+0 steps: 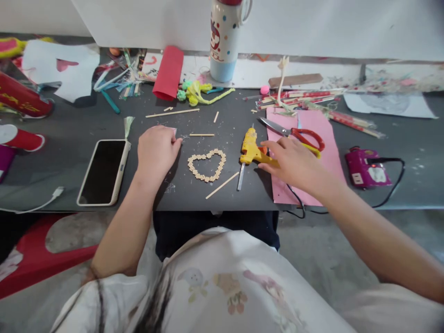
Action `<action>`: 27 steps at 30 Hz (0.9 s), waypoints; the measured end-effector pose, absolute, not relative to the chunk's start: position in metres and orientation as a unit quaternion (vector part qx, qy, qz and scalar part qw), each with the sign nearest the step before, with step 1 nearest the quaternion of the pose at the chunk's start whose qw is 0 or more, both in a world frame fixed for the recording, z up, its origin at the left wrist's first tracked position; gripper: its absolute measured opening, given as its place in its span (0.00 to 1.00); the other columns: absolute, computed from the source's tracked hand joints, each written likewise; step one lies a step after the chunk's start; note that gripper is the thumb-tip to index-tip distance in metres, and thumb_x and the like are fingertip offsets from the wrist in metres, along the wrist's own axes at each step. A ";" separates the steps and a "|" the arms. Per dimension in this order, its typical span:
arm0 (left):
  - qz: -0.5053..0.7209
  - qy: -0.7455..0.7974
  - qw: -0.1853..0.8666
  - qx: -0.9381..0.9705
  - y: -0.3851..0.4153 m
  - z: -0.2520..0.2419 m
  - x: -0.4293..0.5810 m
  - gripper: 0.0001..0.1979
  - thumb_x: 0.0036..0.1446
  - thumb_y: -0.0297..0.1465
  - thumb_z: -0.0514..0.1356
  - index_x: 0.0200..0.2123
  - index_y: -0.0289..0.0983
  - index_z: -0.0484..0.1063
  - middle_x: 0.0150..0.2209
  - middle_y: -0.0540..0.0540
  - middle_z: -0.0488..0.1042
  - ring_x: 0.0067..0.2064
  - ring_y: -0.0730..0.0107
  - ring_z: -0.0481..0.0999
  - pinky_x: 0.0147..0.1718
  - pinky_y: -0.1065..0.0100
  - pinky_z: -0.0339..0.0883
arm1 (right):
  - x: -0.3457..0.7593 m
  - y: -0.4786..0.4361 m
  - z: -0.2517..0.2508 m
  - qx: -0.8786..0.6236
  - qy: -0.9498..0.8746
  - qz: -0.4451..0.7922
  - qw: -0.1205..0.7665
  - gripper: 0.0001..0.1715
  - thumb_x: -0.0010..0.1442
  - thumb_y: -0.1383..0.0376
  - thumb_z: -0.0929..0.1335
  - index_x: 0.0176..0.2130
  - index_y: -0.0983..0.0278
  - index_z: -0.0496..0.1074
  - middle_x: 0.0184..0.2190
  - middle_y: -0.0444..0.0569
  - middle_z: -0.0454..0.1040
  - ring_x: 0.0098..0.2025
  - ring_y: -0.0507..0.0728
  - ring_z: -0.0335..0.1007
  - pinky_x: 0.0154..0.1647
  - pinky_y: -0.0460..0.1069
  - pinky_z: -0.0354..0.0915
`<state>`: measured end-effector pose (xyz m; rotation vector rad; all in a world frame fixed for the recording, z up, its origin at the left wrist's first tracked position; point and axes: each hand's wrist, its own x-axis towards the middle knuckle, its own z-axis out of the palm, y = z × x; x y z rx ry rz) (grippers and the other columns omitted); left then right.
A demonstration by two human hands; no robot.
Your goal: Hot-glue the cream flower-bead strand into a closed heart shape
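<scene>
My right hand is closed around the handle of a yellow hot glue gun, which lies on its side with a clear glue stick poking out of its back end. My left hand rests on the dark table in a loose fist; a small pale edge shows by its fingers, too little to name. Between the hands lies a heart outline made of small wooden pieces. Thin wooden sticks lie around it. Red-handled scissors sit on pink paper beyond my right hand.
A phone lies left of my left arm. Upright at the back stands a bottle, near a red paper roll and yellow yarn. A purple box with a black cord sits at right. Wrapped sticks lie behind the scissors.
</scene>
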<state>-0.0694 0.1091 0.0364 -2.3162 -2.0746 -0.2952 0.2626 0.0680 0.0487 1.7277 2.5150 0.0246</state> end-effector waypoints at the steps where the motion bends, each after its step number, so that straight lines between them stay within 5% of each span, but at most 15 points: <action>1: -0.077 -0.662 0.013 -0.746 0.109 0.039 -0.068 0.12 0.63 0.37 0.55 0.28 0.40 0.71 0.36 0.42 0.76 0.42 0.55 0.74 0.40 0.60 0.65 | 0.260 0.069 0.047 0.568 0.821 0.008 0.061 0.30 0.62 0.51 0.68 0.59 0.64 0.68 0.46 0.60 0.74 0.51 0.70 0.71 0.42 0.56 0.64; 6: -0.005 -0.657 0.044 -0.753 0.106 0.045 -0.065 0.16 0.65 0.29 0.48 0.42 0.35 0.76 0.43 0.35 0.75 0.45 0.50 0.74 0.42 0.56 0.66 | 0.251 0.079 0.047 0.563 0.820 0.003 0.102 0.27 0.63 0.51 0.67 0.54 0.66 0.70 0.44 0.59 0.74 0.46 0.68 0.73 0.39 0.54 0.62; 14: -0.017 -0.672 0.035 -0.740 0.102 0.054 -0.066 0.18 0.63 0.28 0.51 0.54 0.33 0.71 0.50 0.33 0.72 0.52 0.45 0.71 0.44 0.51 0.68 | 0.246 0.085 0.039 0.571 0.814 -0.001 0.107 0.21 0.64 0.53 0.65 0.49 0.66 0.70 0.41 0.57 0.75 0.44 0.66 0.73 0.38 0.53 0.60; 22: -0.094 -0.634 0.061 -0.765 0.101 0.044 -0.078 0.16 0.66 0.37 0.51 0.42 0.38 0.77 0.44 0.39 0.74 0.51 0.49 0.70 0.46 0.52 0.65 | 0.256 0.070 0.049 0.592 0.804 -0.022 0.040 0.21 0.65 0.55 0.63 0.52 0.64 0.67 0.45 0.58 0.74 0.43 0.66 0.73 0.34 0.52 0.60; 27: -0.110 -0.621 0.045 -0.775 0.107 0.034 -0.087 0.12 0.63 0.32 0.51 0.41 0.40 0.75 0.43 0.42 0.74 0.51 0.53 0.69 0.43 0.54 0.64 | 0.271 0.066 0.058 0.584 0.799 -0.140 -0.017 0.21 0.66 0.53 0.61 0.52 0.63 0.65 0.41 0.54 0.74 0.40 0.63 0.72 0.36 0.53 0.62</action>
